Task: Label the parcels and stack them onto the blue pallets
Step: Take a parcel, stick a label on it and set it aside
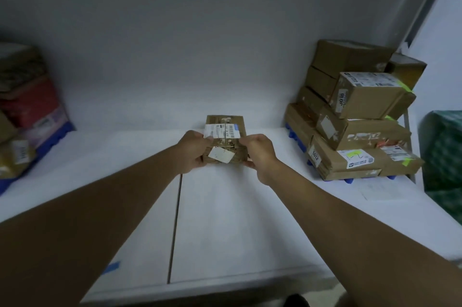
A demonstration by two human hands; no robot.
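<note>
Over white table (225, 219): left hand (192, 154), right hand (260, 156) grip brown parcel (225, 141), fingers curled round sides.

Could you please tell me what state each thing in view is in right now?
small parcel: closed, labelled on top, held above the table.
left hand: grips the parcel's left side.
right hand: grips the parcel's right side.
right stack of parcels: piled several layers high on a blue pallet.
left stack of parcels: piled on a blue pallet, partly out of frame.
white table: seam down the middle.
</note>
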